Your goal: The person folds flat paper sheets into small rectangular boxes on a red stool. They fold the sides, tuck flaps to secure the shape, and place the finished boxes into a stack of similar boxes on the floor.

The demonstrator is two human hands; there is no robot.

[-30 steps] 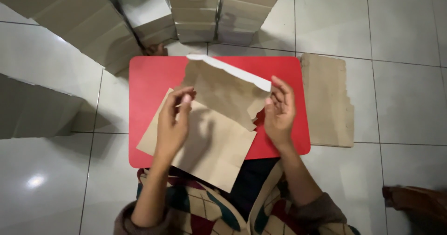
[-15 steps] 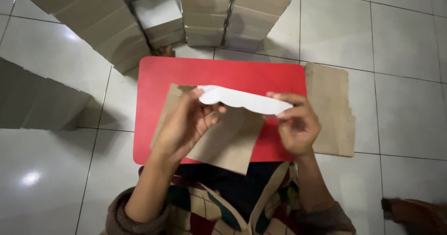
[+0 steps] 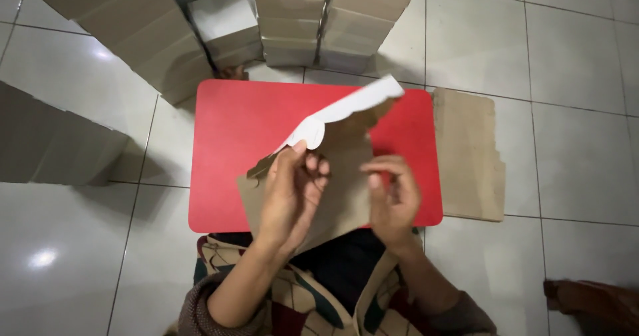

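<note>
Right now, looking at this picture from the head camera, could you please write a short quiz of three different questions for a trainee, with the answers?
1. True or false: the flat brown cardboard sheet with a white scalloped flap is held by both the left hand and the right hand.
2. What lies on the white tiled floor directly right of the small red rectangular table?
A. a pair of scissors
B. a pile of flat brown cardboard pieces
C. a roll of tape
3. Fill in: the stacks of folded brown boxes stand ____ the table, as seen from the person.

Key: 1 true; 2 B; 3 beyond.
</note>
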